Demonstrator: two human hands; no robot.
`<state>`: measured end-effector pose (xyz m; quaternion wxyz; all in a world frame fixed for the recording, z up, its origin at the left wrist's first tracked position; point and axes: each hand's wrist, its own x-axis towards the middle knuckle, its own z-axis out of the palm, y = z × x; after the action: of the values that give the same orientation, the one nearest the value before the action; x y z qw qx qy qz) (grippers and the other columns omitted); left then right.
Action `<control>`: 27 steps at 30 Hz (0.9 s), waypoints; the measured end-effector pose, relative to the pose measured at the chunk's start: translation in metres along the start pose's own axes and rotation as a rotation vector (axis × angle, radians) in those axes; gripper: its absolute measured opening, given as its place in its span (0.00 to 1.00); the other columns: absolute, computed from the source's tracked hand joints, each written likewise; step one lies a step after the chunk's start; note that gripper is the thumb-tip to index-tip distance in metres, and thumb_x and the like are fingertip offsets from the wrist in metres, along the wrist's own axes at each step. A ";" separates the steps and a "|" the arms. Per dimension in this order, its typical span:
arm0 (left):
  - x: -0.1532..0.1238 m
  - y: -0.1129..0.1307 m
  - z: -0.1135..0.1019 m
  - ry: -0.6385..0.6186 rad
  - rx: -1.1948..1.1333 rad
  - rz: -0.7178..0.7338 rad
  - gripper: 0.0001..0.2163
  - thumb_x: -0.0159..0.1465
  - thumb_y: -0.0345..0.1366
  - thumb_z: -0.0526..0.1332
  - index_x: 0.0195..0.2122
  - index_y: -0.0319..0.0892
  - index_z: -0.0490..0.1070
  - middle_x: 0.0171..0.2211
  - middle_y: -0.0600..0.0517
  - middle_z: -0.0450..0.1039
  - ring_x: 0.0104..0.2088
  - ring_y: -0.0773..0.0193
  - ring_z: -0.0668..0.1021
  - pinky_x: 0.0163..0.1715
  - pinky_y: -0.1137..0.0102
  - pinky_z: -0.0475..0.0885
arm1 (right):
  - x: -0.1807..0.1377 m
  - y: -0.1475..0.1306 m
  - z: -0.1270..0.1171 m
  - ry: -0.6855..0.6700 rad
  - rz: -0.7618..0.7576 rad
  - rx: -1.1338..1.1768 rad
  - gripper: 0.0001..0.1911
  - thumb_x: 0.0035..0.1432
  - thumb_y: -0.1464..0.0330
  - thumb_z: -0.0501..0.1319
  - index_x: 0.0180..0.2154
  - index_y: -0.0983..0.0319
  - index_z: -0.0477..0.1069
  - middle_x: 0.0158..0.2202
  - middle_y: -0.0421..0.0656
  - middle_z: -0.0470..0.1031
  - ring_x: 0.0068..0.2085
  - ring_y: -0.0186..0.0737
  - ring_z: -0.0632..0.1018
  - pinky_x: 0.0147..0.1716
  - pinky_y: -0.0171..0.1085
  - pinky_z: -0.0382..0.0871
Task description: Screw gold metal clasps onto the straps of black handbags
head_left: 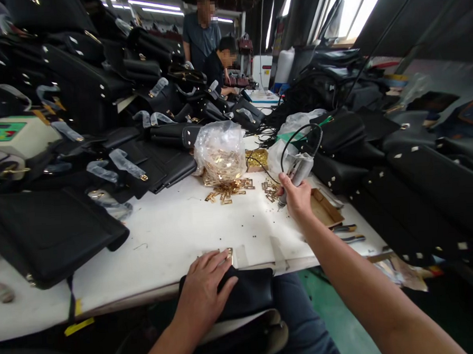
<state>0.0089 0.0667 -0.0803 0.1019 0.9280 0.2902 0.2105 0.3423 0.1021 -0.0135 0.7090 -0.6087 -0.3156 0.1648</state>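
My right hand (297, 197) grips a grey electric screwdriver (300, 168), its tip pointing down close to the white tabletop beside loose gold metal fittings (270, 190). A black cable loops from the tool's top. My left hand (205, 284) lies flat with the thumb spread, over a black leather bag (250, 292) at the table's front edge. Its fingertips touch a gold metal plate (230, 255) on the bag's edge. Part of the bag is hidden under my palm, and its lower part hangs over my lap.
A clear plastic bag (221, 151) of gold fittings stands mid-table, a loose pile (229, 189) before it. Behind is a box of small gold pieces (257, 160). A cardboard tray (324, 209) and pliers (348, 233) lie right. Black bags (44, 229) crowd both sides; two people work behind.
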 end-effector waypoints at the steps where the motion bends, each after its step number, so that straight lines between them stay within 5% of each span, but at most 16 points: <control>1: 0.000 0.000 0.000 -0.002 0.005 0.004 0.15 0.68 0.39 0.63 0.55 0.47 0.75 0.59 0.49 0.76 0.58 0.48 0.76 0.54 0.50 0.75 | 0.002 0.003 0.000 0.005 0.003 -0.012 0.26 0.50 0.47 0.72 0.24 0.60 0.68 0.15 0.38 0.69 0.16 0.35 0.69 0.15 0.33 0.62; 12: 0.000 0.003 -0.001 -0.013 0.010 -0.012 0.15 0.68 0.39 0.63 0.56 0.47 0.75 0.60 0.50 0.75 0.58 0.48 0.75 0.56 0.49 0.74 | 0.001 0.024 0.005 -0.017 0.024 -0.042 0.26 0.51 0.48 0.71 0.23 0.62 0.69 0.16 0.40 0.70 0.17 0.33 0.69 0.16 0.32 0.64; 19: 0.002 0.006 -0.004 -0.005 0.004 -0.019 0.15 0.68 0.40 0.63 0.55 0.46 0.75 0.60 0.48 0.75 0.58 0.48 0.76 0.56 0.48 0.74 | -0.003 0.013 0.010 0.012 0.000 0.038 0.25 0.51 0.49 0.72 0.24 0.61 0.68 0.16 0.38 0.69 0.16 0.33 0.68 0.15 0.32 0.63; 27: 0.006 0.020 -0.014 -0.036 -0.092 -0.113 0.16 0.69 0.46 0.63 0.54 0.45 0.77 0.58 0.48 0.77 0.58 0.48 0.75 0.56 0.48 0.72 | -0.080 -0.034 0.045 -0.146 0.131 0.450 0.24 0.56 0.50 0.71 0.28 0.60 0.66 0.21 0.34 0.66 0.19 0.31 0.69 0.18 0.32 0.67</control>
<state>0.0172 0.0551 -0.0593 0.1612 0.9080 0.3305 0.2008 0.2481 0.0797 0.0021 0.7897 -0.4413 -0.2812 0.3201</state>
